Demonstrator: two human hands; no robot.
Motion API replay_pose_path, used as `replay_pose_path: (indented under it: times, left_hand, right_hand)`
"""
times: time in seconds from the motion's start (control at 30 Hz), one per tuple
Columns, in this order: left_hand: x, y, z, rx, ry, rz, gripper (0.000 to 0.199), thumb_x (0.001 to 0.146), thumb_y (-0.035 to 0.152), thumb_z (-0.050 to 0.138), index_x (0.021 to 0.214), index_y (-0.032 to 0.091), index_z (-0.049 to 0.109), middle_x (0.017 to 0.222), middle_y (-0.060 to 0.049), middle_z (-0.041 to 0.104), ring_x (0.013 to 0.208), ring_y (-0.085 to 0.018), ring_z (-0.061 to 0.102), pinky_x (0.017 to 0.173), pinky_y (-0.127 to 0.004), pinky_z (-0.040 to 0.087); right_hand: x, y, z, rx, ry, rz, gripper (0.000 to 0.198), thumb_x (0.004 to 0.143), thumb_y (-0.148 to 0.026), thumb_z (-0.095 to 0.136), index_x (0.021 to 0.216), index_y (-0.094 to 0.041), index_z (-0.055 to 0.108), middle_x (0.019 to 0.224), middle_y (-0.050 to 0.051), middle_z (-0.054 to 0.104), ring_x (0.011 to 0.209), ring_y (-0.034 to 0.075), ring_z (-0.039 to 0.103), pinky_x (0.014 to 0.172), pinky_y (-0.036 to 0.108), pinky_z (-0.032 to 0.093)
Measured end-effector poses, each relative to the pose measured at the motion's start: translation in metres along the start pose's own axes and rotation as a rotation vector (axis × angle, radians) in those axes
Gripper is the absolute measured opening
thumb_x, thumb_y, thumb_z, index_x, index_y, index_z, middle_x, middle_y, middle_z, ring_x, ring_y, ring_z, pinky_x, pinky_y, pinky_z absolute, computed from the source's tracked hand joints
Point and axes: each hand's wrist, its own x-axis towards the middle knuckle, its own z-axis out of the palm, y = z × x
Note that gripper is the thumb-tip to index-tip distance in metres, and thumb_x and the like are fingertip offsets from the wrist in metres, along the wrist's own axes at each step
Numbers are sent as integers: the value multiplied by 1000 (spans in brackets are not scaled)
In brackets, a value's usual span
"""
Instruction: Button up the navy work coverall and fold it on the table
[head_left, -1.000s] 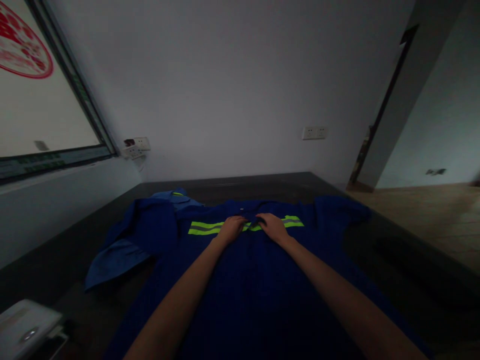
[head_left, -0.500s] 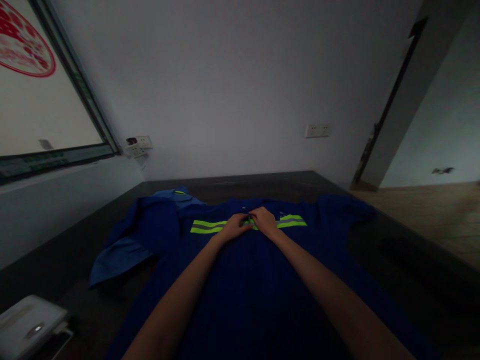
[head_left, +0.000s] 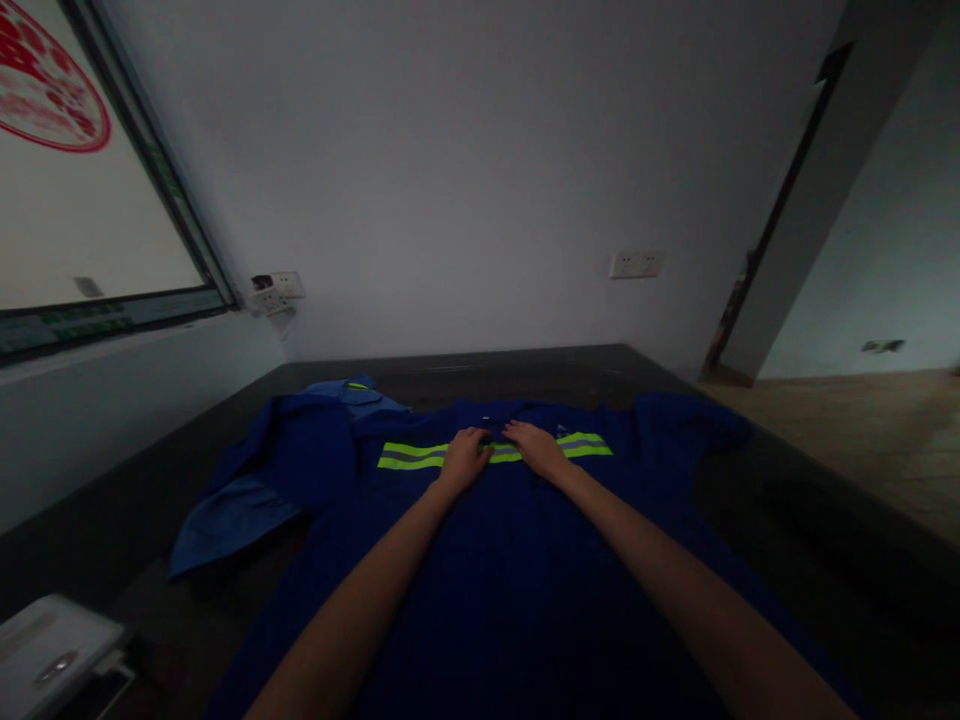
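A dark blue work jacket (head_left: 480,560) lies spread out with its collar at the far side. Across its chest runs a yellow-green and grey reflective band (head_left: 412,457). My left hand (head_left: 465,458) rests on the chest just left of the front opening, fingers bent and thumb apart from them. On the other side, my right hand (head_left: 536,450) lies over the band with its fingers stretched toward the middle. A small gap separates the two hands. The fingertips are dim, and no pinched cloth shows between them.
Lighter blue clothing (head_left: 232,525) lies partly under the jacket's left side. The dark table (head_left: 525,365) meets a wall with sockets (head_left: 636,265). A white case (head_left: 56,650) sits at the near left, beside a window (head_left: 97,200).
My hands, which met at the jacket's front opening, have moved slightly apart. More of the reflective band shows between them. The jacket has hardly moved.
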Motion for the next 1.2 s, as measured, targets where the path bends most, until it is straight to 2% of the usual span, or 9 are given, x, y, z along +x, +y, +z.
replay_pose_path:
  times: [0.17,0.27,0.47,0.63,0.73,0.87,0.93,1.03,1.2]
  left_hand:
    - [1,-2,4,60,-58,126,34,86,17,49,119,20,57,126,-8,57,123,-20,45,104,-37,33]
    - [-1,-1,4,81,-152,138,35,91,20,41,123,20,55,133,-7,53,128,-19,41,107,-41,29]
    - [-5,0,-2,100,-296,132,39,94,34,36,131,26,46,141,-6,43,133,-21,35,109,-49,20]
    - [8,4,-7,30,-169,87,33,92,36,40,118,24,58,123,-5,60,117,-19,52,104,-37,33]
    - [31,0,-12,36,-83,13,33,93,34,37,115,21,59,119,-6,61,113,-18,54,100,-32,37]
    - [66,-20,-15,68,-4,-194,38,92,30,37,126,15,48,132,-13,50,125,-23,43,104,-38,31]
    - [80,-32,-15,78,-14,-319,46,91,34,40,132,13,41,136,-18,46,126,-28,42,104,-43,31]
    - [94,-46,-16,75,-77,-483,61,87,50,42,136,13,35,131,-22,50,121,-35,47,98,-53,33]
    - [105,-57,-26,73,-122,-580,80,82,69,30,139,14,31,135,-21,47,124,-38,43,97,-55,33]
  right_hand:
    - [-5,4,4,21,-119,-41,37,88,-16,44,122,-14,58,132,12,53,129,20,41,107,36,33]
    - [-10,2,-2,29,-115,-40,35,88,-20,48,121,-16,58,133,9,52,128,19,42,106,33,33]
    - [-5,9,-29,2,101,228,30,94,-29,39,103,-20,66,109,6,67,105,17,58,92,28,41]
    - [17,33,-41,-35,197,409,28,92,-23,40,109,-19,61,110,7,64,104,18,56,89,28,41]
    - [30,42,-38,-56,169,446,27,88,-25,49,112,-18,60,112,8,64,107,20,55,89,29,41]
    - [43,46,-30,-88,76,463,33,85,-33,57,114,-19,60,111,11,65,106,23,56,86,33,42]
    - [47,46,-29,-102,37,464,30,85,-34,57,111,-20,62,108,10,66,103,23,59,85,33,43]
    - [49,45,-32,-119,13,442,22,84,-31,58,103,-22,65,106,8,68,100,21,60,84,31,42]
    - [44,40,-41,-129,43,389,17,81,-26,62,96,-23,65,105,5,67,101,20,58,82,28,41]
